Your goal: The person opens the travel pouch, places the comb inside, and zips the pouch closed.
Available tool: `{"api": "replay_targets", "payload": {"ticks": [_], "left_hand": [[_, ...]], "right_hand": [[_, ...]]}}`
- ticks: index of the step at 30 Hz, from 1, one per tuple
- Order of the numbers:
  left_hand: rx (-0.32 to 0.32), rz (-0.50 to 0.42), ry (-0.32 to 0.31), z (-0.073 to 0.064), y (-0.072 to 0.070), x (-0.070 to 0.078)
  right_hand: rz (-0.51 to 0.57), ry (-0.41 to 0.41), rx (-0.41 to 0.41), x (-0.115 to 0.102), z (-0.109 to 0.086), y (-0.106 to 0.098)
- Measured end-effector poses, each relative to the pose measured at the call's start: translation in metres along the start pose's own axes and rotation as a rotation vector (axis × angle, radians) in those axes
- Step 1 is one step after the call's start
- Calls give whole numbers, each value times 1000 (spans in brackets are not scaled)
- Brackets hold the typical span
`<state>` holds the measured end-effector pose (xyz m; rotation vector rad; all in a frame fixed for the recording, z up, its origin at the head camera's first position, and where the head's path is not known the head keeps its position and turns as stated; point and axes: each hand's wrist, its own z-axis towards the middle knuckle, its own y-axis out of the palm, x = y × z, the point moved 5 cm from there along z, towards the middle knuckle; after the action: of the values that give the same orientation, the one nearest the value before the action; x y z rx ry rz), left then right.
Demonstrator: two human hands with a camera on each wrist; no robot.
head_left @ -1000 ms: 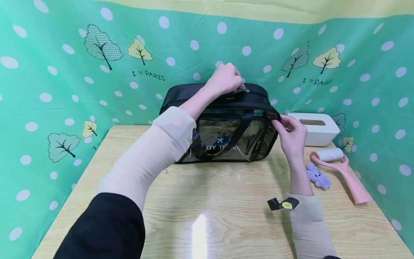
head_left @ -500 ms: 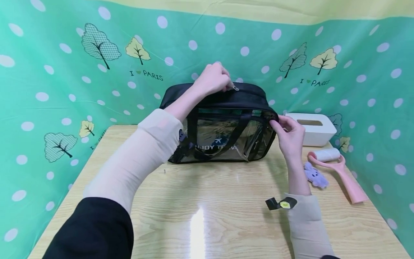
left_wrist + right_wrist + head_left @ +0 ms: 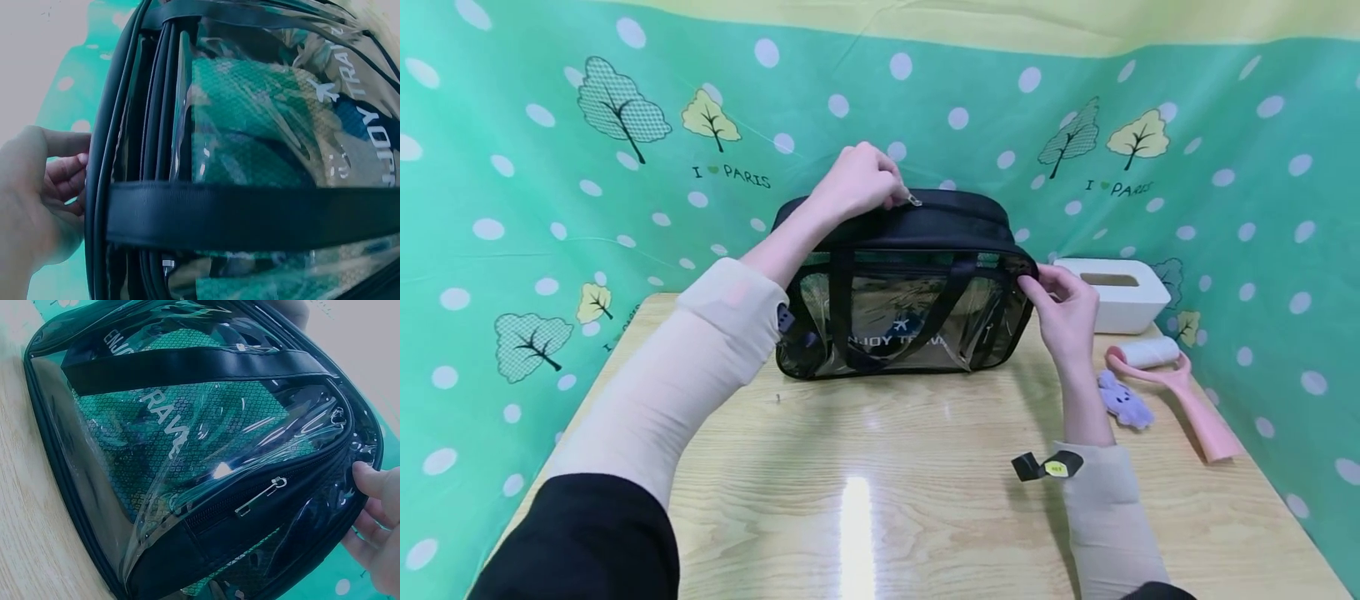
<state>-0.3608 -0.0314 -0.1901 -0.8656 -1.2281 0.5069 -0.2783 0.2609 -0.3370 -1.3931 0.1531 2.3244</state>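
Observation:
A black travel bag [image 3: 955, 223] with a clear front panel and white lettering stands upright at the back of the table. Along its top, my left hand [image 3: 859, 179] pinches the metal zipper pull [image 3: 914, 201]. In the left wrist view the fingers of that hand [image 3: 37, 194] are partly hidden behind the bag's edge. My right hand [image 3: 1067, 308] pinches the bag's upper right corner between thumb and fingers. Green textured material [image 3: 187, 434] shows through the clear panel in the right wrist view, beside a smaller side zipper pull [image 3: 261, 496].
Right of the bag stands a white tissue box [image 3: 1127, 304]. In front of it lie a pink-handled lint roller [image 3: 1195, 408] and a small purple plush toy [image 3: 1124, 402]. A green dotted cloth [image 3: 820, 83] hangs behind the wooden table [image 3: 925, 475].
My left hand has drawn the zipper pull leftward along the bag's top. My right hand keeps its hold on the corner. The head view has shifted slightly.

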Motion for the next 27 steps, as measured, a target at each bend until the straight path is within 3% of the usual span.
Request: {"api": "replay_targets", "payload": {"ticks": [12,22,27], "left_hand": [[22,-8,-45,-12,-20,-26],[39,-2,-42,-20,-28,-41],[58,-32,-72,-25,-34,-52]], "right_hand": [[-13,7,2,-1,2,0],[-4,-3,4,-1,-1,0],[-11,-8,3,-1,0,0]]}}
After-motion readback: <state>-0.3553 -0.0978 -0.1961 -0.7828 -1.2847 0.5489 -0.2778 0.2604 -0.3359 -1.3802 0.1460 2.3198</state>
